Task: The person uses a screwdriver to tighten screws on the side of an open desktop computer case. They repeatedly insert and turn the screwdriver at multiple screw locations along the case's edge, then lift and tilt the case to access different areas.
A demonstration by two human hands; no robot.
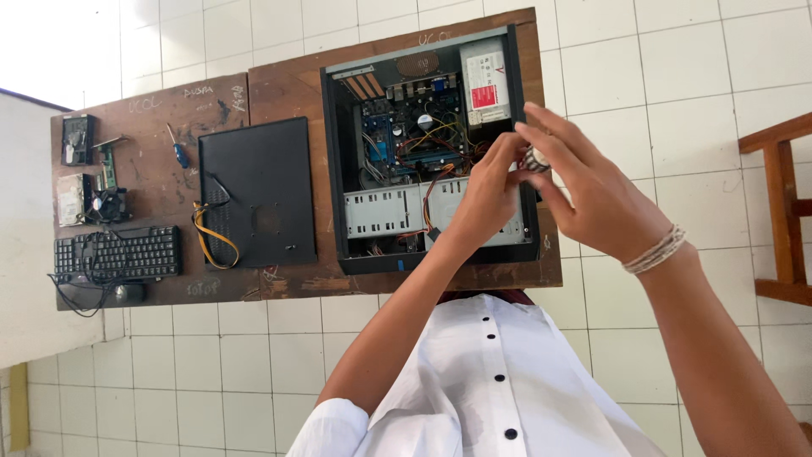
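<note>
Both hands meet over the right edge of an open black computer case (334, 169) lying on a wooden table (169, 182). My left hand (484, 199) and my right hand (592, 199) pinch a small grey-and-white part (534, 159) between their fingertips; what kind of part it is cannot be told. My right wrist wears a pale band. Inside the case I see a blue motherboard (414, 127), a grey power supply (484, 80), loose coloured wires and a metal drive bay (381, 211).
A black side panel (258, 190) lies left of the case with a yellow cable (211, 241) beside it. Further left lie a screwdriver (178, 151), a keyboard (118, 254), a mouse (128, 293), a fan (110, 203) and a drive (78, 140). A wooden chair (782, 211) stands at right.
</note>
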